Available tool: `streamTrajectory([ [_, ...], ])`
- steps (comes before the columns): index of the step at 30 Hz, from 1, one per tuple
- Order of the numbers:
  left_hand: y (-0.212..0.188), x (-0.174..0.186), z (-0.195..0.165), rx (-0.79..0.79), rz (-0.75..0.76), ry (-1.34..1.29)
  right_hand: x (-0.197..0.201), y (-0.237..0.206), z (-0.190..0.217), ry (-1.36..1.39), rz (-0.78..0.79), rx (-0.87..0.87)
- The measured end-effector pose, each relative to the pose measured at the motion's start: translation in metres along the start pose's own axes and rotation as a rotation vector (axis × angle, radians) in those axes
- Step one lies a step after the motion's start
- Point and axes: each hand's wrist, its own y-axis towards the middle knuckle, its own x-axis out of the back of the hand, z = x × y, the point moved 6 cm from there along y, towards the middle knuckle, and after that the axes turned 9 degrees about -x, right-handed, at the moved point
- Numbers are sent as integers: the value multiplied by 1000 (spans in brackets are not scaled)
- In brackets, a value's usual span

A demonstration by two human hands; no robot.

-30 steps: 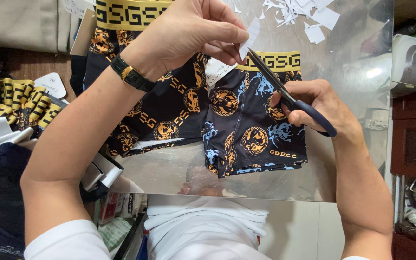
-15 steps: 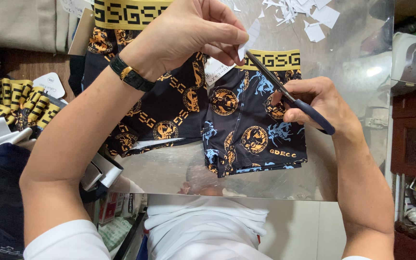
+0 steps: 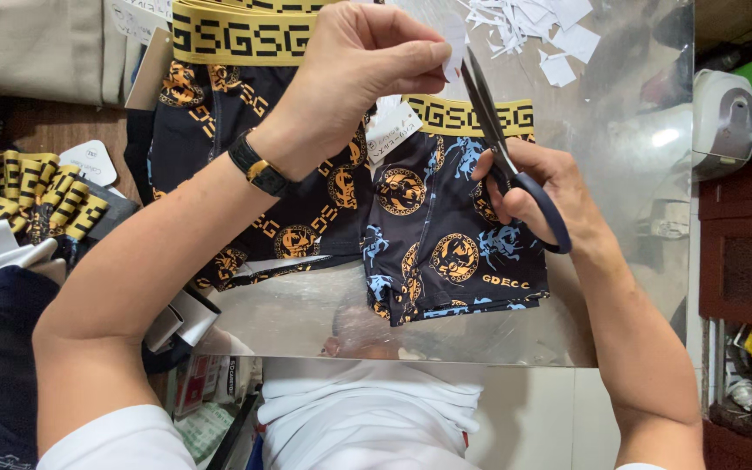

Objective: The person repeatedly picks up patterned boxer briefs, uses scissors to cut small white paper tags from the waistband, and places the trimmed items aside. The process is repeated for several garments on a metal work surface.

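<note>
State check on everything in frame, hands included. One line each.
left hand: raised, fingers pinching a small white tag
right hand: gripping scissors
scissors: blades slightly parted at the tag's edge
small patterned shorts: flat on the shiny table, paper label attached
large patterned shorts: flat, partly under the left arm
paper scraps: scattered at the table's far edge

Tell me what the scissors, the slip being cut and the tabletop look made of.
Scissors: bare grey metal blades, dark, probably plastic handles. Slip in the left hand: thin white paper, like the scraps. Tabletop: polished metal sheet, apparently; it mirrors things.
</note>
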Motion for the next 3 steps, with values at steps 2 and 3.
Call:
streamTrajectory([
  [2, -2, -2, 3, 13, -12, 0, 0, 0, -1, -41, -22, 19],
  [3, -3, -4, 4, 18, -17, -1, 0, 0, -1, -62, -34, 28],
])
